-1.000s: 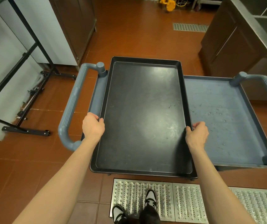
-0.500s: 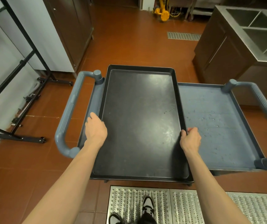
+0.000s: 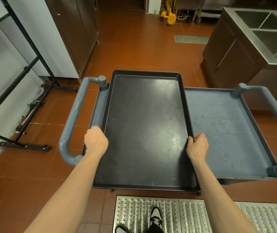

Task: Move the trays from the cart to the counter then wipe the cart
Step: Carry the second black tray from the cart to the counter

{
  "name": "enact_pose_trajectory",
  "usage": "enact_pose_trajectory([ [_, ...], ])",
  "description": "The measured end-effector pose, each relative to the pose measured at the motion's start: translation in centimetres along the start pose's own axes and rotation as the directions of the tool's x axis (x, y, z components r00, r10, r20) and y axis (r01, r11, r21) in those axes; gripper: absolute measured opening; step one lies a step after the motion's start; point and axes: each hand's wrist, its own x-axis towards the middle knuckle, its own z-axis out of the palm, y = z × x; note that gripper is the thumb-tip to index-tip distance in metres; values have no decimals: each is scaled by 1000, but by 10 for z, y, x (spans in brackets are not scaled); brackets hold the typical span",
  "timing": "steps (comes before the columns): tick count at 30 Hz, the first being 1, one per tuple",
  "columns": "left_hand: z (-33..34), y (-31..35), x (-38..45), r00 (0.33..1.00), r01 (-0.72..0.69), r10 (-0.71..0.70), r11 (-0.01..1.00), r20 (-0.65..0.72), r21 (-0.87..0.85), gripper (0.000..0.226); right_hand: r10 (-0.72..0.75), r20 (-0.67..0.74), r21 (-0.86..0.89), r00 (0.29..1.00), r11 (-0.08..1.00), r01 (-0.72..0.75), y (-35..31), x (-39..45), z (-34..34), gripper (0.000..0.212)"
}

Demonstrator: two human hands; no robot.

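A large black tray (image 3: 144,128) lies lengthwise over the left half of the blue-grey cart (image 3: 226,132). Its near end sticks out past the cart's front edge. My left hand (image 3: 96,140) grips the tray's left rim and my right hand (image 3: 197,145) grips its right rim, both near the middle of the long sides. The cart's right half is bare and speckled with crumbs or droplets. I cannot tell whether the tray rests on the cart or hovers just above it.
The cart has thick handles on the left (image 3: 72,121) and right (image 3: 275,105). A steel counter with sinks (image 3: 268,29) stands at the back right. A black metal frame (image 3: 25,91) stands left. A perforated metal floor grate (image 3: 193,216) lies under my feet.
My view has tilted up, showing more of the floor and sink counter. My hands keep their hold on the tray's long sides, and the tray sits lower in the picture.
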Motion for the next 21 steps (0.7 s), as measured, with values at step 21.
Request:
enact_pose_trajectory([
  [21,-48,-15,-31,960,-279,237,837,-148,-470,17,-45,5,121,999,992,44,-14,-33,-50,15],
])
